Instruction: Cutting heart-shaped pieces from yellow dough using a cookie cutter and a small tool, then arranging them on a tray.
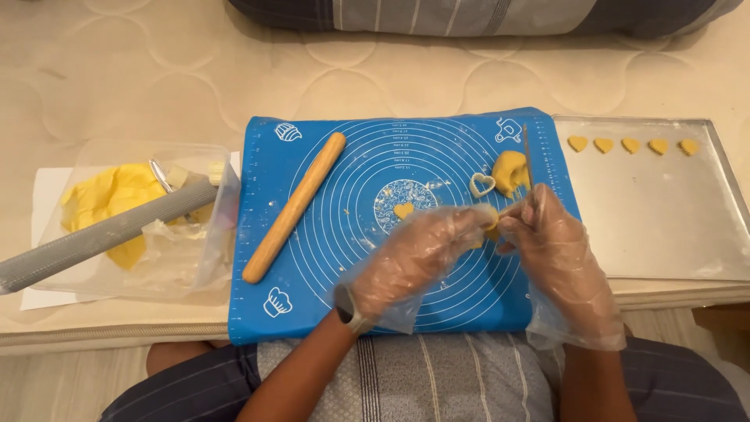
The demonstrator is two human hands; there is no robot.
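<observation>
Blue baking mat (328,305) on a quilted surface, metal tray (664,227) to its right, gloved left hand (414,258) pinching a small yellow dough piece (491,227) at its fingertips, gloved right hand (558,250) closed around a thin knife (529,168) touching that dough, heart cutter (482,184) just beyond.

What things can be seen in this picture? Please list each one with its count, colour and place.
baking mat: 1, blue, centre
rolling pin: 1, wooden, on mat, left part
heart cutter: 1, pale, on mat
dough lump: 1, yellow, beside cutter
dough heart: 1, yellow, mat centre
tray: 1, metal, right
tray hearts: 5, yellow, row along far edge of tray
plastic box: 1, clear, left, holding yellow dough
grey roll: 1, across box
left hand: gloved, holding a dough piece
right hand: gloved, holding a thin tool
</observation>
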